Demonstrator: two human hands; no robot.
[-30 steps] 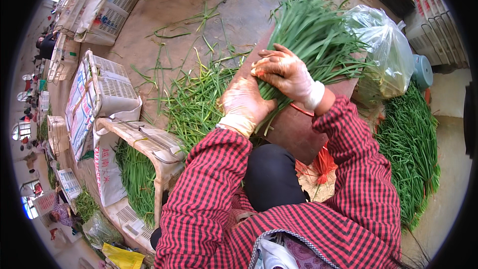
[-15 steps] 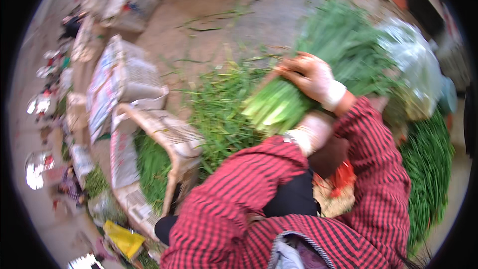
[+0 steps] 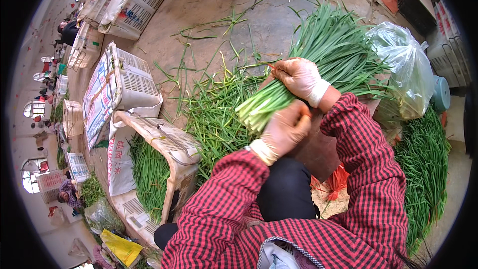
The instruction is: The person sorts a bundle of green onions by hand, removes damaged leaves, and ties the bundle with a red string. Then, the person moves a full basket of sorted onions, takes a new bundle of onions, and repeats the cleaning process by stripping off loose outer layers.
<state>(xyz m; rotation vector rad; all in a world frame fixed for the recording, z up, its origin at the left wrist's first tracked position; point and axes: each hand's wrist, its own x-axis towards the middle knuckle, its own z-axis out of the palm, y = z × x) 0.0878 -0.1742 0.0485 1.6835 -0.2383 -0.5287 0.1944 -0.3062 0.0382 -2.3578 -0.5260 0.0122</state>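
Observation:
My right hand (image 3: 301,78), in a thin pale glove, is closed round a thick bunch of garlic chives (image 3: 331,45). Its green leaves fan out to the far right, while the pale cut ends point to the near left. Below those ends is my left hand (image 3: 284,129), also gloved, with fingers curled and somewhat blurred. A reddish bit shows at its fingertips, too small to make out. The bunch rests over a brown board (image 3: 318,154) in front of my knees. Loose chive trimmings (image 3: 224,104) are heaped left of the bunch.
To my left stand a pale plastic crate (image 3: 184,144) beside more chives and another crate (image 3: 137,77). On my right are a tied clear bag (image 3: 406,65), a blue tub (image 3: 441,93) and a long chive pile (image 3: 425,179). Red strings (image 3: 337,182) lie below the board.
My left hand has come out from beneath the bunch, moving left to beside the pale cut ends. My right hand still grips the bunch, shifted slightly left and nearer.

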